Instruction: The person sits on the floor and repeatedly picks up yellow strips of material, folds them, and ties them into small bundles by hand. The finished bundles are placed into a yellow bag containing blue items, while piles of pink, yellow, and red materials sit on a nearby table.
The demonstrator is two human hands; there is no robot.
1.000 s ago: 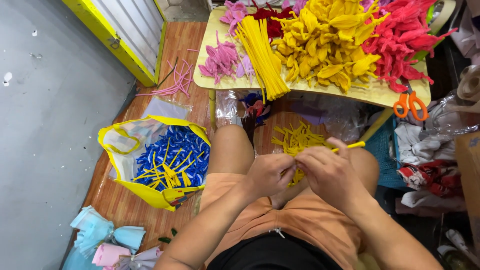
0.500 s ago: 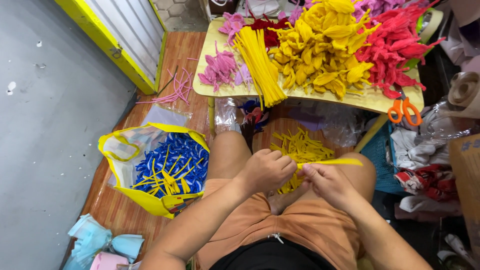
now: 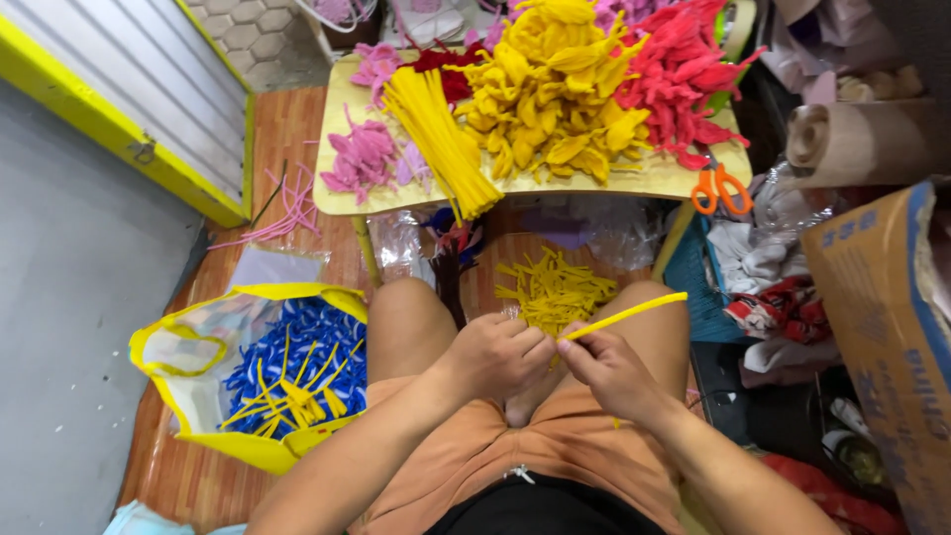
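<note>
Both hands meet over the lap: the left hand [image 3: 500, 352] and right hand [image 3: 606, 369] pinch a yellow strip [image 3: 624, 316] that slants up right. Loose yellow pieces [image 3: 555, 287] lie below; a low table [image 3: 347, 198] piled with petals stands beyond, with a yellow-rimmed bag [image 3: 198, 347] at left.

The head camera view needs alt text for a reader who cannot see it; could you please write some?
Seen from above, a seated person's left hand and right hand pinch one end of a yellow pipe cleaner over their lap. Ahead, a low table holds yellow, pink and red craft pieces; a yellow bag of blue and yellow pieces sits at their left.
</note>
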